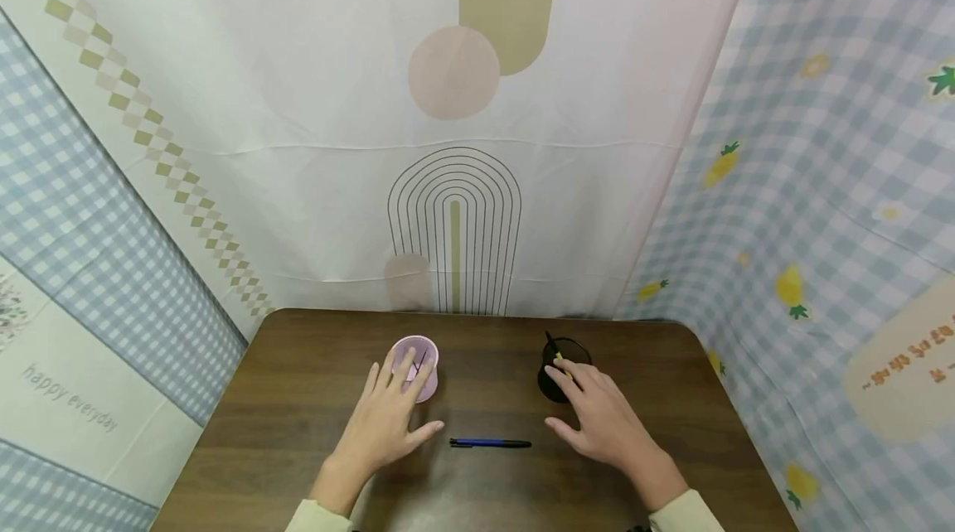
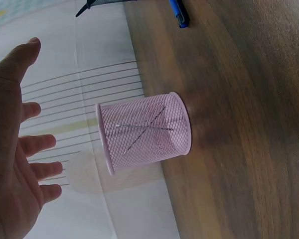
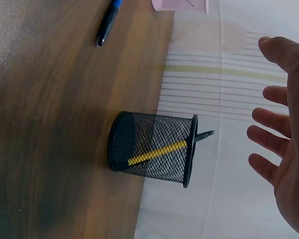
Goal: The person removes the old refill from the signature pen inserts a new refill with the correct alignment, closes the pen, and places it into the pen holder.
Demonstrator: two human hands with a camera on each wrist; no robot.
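My left hand (image 1: 384, 420), fingers spread, hovers in front of a pink mesh pen cup (image 2: 144, 132). Thin dark sticks cross inside that cup. On the right, a black mesh pen cup (image 3: 152, 149) stands upright with a yellow-and-black pen (image 3: 162, 152) leaning in it, its tip above the rim. My right hand (image 1: 604, 416) is held near this cup, fingers extended and apart from it in the right wrist view. Between the hands a blue pen (image 1: 490, 442) with black ends lies flat on the table. Neither hand holds anything.
The brown wooden table (image 1: 298, 432) reaches back to a white printed curtain (image 1: 321, 209). A blue checked curtain (image 1: 783, 184) with pineapple prints hangs along the right edge, and another checked cloth (image 1: 97, 167) hangs on the left.
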